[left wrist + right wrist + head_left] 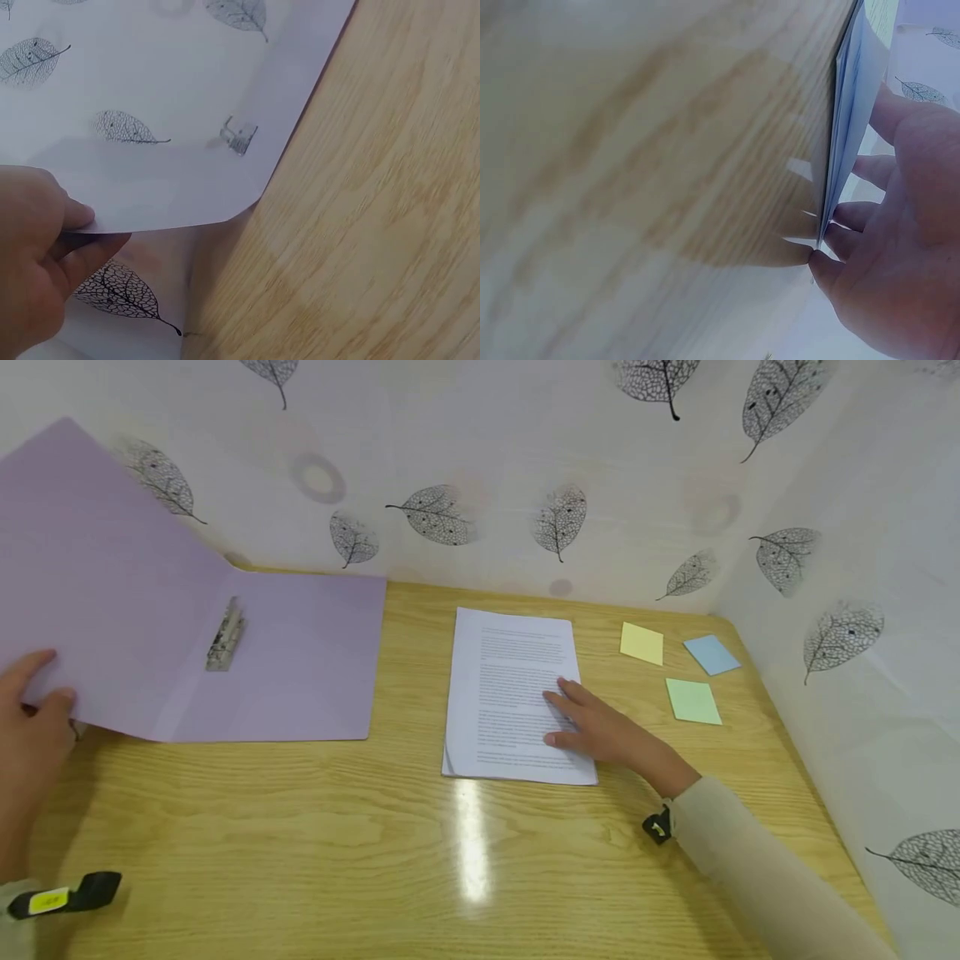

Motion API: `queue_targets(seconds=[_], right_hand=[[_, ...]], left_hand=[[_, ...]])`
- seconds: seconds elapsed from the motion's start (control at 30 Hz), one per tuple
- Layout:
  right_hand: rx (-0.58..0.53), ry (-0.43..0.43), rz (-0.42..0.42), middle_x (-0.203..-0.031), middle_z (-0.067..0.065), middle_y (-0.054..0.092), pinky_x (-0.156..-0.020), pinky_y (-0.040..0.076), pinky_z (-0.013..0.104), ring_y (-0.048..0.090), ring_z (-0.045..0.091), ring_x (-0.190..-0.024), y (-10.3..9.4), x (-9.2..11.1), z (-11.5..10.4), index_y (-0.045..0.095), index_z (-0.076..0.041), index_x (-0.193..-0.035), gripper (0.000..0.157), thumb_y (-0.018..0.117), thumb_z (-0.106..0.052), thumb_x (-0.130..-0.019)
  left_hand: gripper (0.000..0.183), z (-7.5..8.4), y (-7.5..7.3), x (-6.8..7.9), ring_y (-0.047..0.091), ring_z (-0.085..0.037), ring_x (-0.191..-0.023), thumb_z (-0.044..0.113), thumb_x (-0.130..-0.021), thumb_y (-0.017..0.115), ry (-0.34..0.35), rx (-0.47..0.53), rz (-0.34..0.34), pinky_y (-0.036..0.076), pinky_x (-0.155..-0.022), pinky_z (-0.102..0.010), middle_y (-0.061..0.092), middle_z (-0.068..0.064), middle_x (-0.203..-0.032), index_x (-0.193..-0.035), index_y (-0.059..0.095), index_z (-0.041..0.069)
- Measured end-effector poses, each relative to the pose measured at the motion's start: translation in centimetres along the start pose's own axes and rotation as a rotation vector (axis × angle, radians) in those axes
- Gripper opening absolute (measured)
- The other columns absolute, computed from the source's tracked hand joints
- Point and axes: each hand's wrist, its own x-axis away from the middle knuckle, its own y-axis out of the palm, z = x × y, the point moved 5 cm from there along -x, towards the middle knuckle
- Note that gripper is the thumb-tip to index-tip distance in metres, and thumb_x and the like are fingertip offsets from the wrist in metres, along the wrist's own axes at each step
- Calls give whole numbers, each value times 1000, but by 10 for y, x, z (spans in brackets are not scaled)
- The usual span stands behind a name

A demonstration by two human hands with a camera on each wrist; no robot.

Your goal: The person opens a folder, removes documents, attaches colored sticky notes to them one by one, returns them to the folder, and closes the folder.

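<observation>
A purple folder [300, 677] lies at the left of the table with its front cover lifted and tilted back. A metal clip [225, 639] is fixed near its fold. My left hand [33, 735] pinches the edge of the raised cover [172, 187] between thumb and fingers, as the left wrist view shows. Toward the middle lies a stack of printed paper [510, 677], its lower left corner slightly curled. Spread over the right side of that stack, my right hand [600, 731] touches the top sheet. In the right wrist view some of its fingertips [826, 271] sit along the stack's edge.
Three sticky-note pads, yellow [641, 643], blue [712, 654] and green [693, 702], lie at the back right of the wooden table [300, 843]. A white leaf-patterned cloth [480, 443] rises behind the table and along its right side.
</observation>
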Motion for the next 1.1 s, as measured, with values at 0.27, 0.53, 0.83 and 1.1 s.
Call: queue_targets(seconds=[0.27, 0.53, 0.83, 1.1], right_hand=[[-2, -9, 10, -166, 26, 9, -122, 20, 58, 12, 45, -153, 1, 1, 0, 27, -5, -159, 78, 60, -45, -100], [-10, 3, 6, -167, 23, 8, -123, 20, 58, 11, 43, -154, 1, 2, 0, 27, -7, -160, 79, 61, -45, -100], [-19, 1, 5, -167, 23, 8, -122, 20, 59, 11, 44, -154, 0, 2, -1, 27, -7, -160, 79, 61, -45, -99], [-17, -3, 15, -167, 25, 8, -122, 19, 60, 11, 46, -153, 0, 2, -4, 27, -6, -159, 78, 60, -44, -100]], left_hand=[[56, 3, 2, -6, 41, -41, -138, 22, -108, 36, -22, -54, -6, 42, -101, -50, 24, -13, -166, -161, 22, 33], [61, 12, 0, -9, 43, -40, -132, 25, -107, 41, 13, -42, -44, 46, -92, -41, 21, -16, -166, -163, 15, 28], [78, 12, -17, 11, 48, 1, -121, 32, -103, 55, 49, -13, 6, 39, -70, -5, 14, -18, -167, -162, 6, 36], [84, 17, -3, 51, 35, -49, -143, 34, -105, 52, 108, 33, -192, 51, -68, -14, 3, -25, -166, -162, -10, 25]])
